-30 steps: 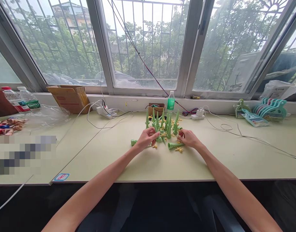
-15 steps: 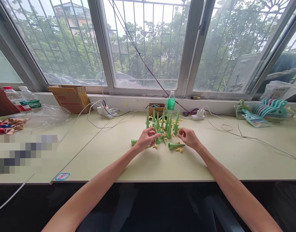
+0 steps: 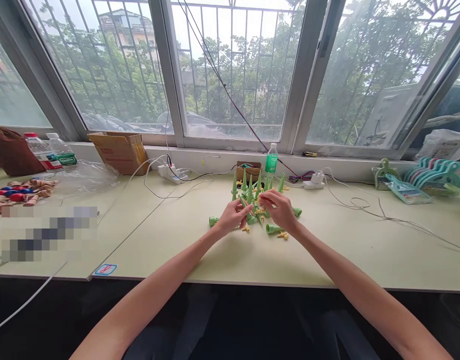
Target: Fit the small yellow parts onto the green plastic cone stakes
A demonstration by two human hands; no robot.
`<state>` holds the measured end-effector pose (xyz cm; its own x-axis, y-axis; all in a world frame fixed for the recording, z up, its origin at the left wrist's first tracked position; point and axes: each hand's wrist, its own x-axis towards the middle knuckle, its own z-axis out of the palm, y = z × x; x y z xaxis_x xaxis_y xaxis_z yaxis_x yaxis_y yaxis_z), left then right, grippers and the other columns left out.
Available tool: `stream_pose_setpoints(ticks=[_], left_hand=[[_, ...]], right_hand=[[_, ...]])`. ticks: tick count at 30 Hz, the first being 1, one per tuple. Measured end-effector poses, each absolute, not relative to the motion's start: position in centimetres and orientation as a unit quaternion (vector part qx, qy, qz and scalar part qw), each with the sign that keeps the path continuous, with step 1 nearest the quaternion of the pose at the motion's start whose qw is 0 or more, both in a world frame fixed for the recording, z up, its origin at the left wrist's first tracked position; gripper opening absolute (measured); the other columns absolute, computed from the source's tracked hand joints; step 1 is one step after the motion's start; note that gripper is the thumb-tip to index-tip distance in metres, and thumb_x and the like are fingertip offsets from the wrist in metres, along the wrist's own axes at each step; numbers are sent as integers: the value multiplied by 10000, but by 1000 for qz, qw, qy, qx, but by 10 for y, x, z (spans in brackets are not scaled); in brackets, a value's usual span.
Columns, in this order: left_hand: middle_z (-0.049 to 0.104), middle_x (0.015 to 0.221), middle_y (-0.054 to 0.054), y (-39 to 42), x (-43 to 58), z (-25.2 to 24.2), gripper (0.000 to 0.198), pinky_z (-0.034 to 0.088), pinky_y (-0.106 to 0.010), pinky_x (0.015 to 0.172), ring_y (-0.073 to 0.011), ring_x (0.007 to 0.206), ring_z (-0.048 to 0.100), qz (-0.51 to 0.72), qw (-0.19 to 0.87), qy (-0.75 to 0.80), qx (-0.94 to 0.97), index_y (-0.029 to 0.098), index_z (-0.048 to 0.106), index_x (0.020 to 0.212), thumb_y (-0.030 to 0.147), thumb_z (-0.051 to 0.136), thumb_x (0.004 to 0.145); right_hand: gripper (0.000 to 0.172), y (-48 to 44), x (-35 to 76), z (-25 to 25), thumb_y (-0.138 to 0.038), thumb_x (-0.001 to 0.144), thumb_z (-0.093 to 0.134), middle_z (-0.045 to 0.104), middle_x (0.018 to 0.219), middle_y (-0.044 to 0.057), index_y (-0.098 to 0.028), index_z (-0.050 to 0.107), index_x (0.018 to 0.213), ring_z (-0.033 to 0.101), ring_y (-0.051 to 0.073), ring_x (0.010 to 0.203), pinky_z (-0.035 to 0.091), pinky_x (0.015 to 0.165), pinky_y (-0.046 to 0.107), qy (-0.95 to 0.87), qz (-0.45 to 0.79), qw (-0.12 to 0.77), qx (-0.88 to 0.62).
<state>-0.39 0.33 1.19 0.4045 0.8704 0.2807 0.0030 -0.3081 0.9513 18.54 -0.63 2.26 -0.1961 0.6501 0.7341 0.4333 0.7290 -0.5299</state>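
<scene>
My left hand (image 3: 232,218) is closed around a slim green plant watering spike (image 3: 243,201), its pointed tip up. Close beside it, my right hand (image 3: 281,210) has its fingertips pinched near that spike; a small yellow valve seems to be between them, though the fingers largely cover it. Behind both hands, several green spikes (image 3: 234,188) stand point up in a cluster. One lying spike (image 3: 273,229) is below my right hand, another (image 3: 297,212) to its right, and a third (image 3: 213,221) left of my left hand. Loose yellow valves (image 3: 283,235) lie in front.
A green-labelled bottle (image 3: 271,159) and a small open box (image 3: 248,171) stand behind the cluster. Cables and a power strip (image 3: 172,173) run along the back. A cardboard box (image 3: 119,152) is at left, wrapped dustpan sets (image 3: 408,189) at right.
My right hand has moved left, from the cluster's right side to close beside my left hand. My left hand still holds the spike. The whole view has shifted slightly.
</scene>
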Motion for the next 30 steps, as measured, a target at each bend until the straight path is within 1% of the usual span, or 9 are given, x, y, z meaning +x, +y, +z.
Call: stream_pose_setpoints(ticks=[4,8,10,13,18,22,30], left_hand=[[648,703,-8,4,-4,12,404,345,-183,322,-52,327,471,463,484,333,664,155,514,818,538,641,790],[569,524,31,3,-2,13,385,336,-191,335,-67,317,456,471,474,343,660,156,525,774,528,618,814],[543,481,39,2,-2,14,379,345,-195,345,-75,317,455,470,474,348,658,157,528,763,521,620,816],[540,470,37,1,-1,15,372,347,-198,345,-81,317,458,469,475,348,659,155,533,762,511,626,814],[547,482,36,0,0,15,368,336,-192,338,-76,318,455,475,472,350,655,155,530,772,506,634,806],[536,482,43,-2,0,16,370,324,-186,335,-72,319,454,475,477,346,653,159,521,770,507,644,797],[546,506,40,-5,1,17,391,348,-192,345,-79,335,477,459,494,340,656,160,521,777,530,646,789]], right_hand=[[231,-4,173,12,-387,928,494,640,947,69,-213,646,929,639,161,713,555,659,304,-717,144,573,-369],[216,-10,173,2,-378,911,520,661,922,64,-202,646,911,650,167,728,550,702,310,-721,158,564,-371],[215,-13,176,0,-374,906,528,678,902,58,-199,652,906,653,171,743,542,716,310,-717,156,561,-382],[213,-15,177,1,-371,895,543,696,879,52,-195,664,895,650,177,769,531,691,296,-711,154,557,-400],[215,-16,173,1,-383,869,573,701,848,51,-192,669,852,640,174,737,516,633,280,-722,164,536,-405],[218,-18,171,2,-388,866,571,699,833,53,-195,668,837,628,171,723,513,625,282,-726,166,533,-401],[233,-19,170,0,-414,855,578,699,826,50,-197,657,818,634,173,722,517,624,284,-716,175,539,-408]])
